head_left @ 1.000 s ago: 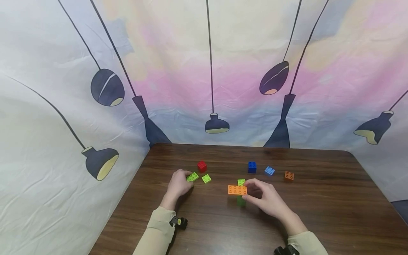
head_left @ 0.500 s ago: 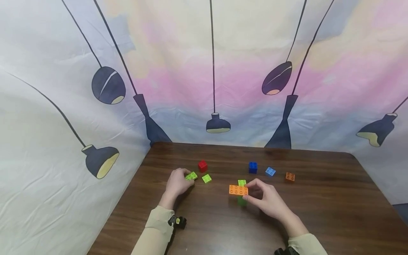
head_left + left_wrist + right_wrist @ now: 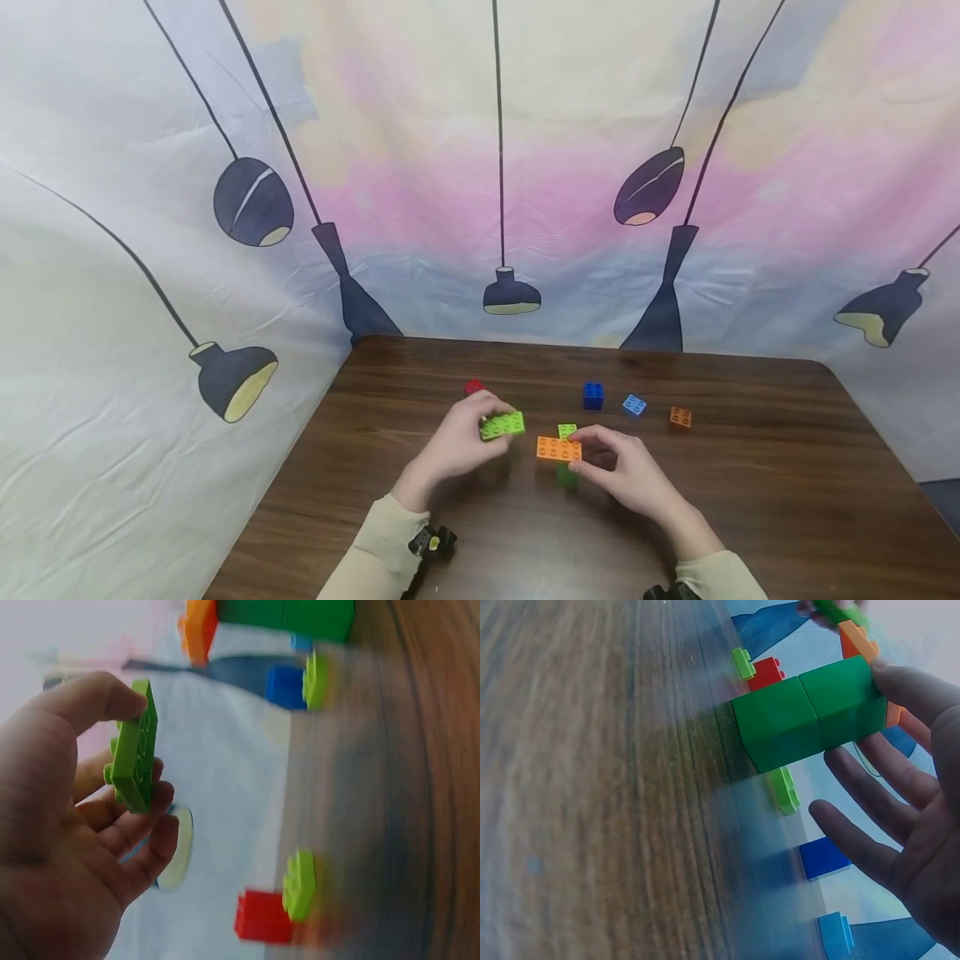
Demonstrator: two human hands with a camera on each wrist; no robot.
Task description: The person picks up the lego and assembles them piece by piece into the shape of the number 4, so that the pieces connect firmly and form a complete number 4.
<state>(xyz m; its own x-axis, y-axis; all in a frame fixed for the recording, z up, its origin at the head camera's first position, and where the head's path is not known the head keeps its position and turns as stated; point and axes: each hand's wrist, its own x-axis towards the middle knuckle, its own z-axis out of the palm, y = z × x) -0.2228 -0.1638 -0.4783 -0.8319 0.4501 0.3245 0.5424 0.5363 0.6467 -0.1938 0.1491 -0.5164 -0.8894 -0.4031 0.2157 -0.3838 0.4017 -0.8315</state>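
Note:
In the head view my left hand (image 3: pixel 463 440) pinches a lime-green toy building brick (image 3: pixel 504 426), raised above the table; the left wrist view shows the thumb on one side and fingertips on the other. My right hand (image 3: pixel 633 473) grips the right end of an orange brick (image 3: pixel 558 448) between thumb and index finger. That orange brick tops a stack of two dark green bricks (image 3: pixel 810 714), upright on the table. The other right fingers stand spread beside the stack. Just behind it lies a small lime-green brick (image 3: pixel 567 430).
A red brick (image 3: pixel 474 387) is partly covered by my left hand, with another small lime brick (image 3: pixel 300 885) near it. Towards the back right are a dark blue brick (image 3: pixel 593 396), a light blue brick (image 3: pixel 634 405) and a small orange brick (image 3: pixel 681 417). A printed cloth hangs behind the table.
My left hand has lifted the lime-green brick from the table and brought it right, towards the stack. The right hand keeps its hold on the orange brick.

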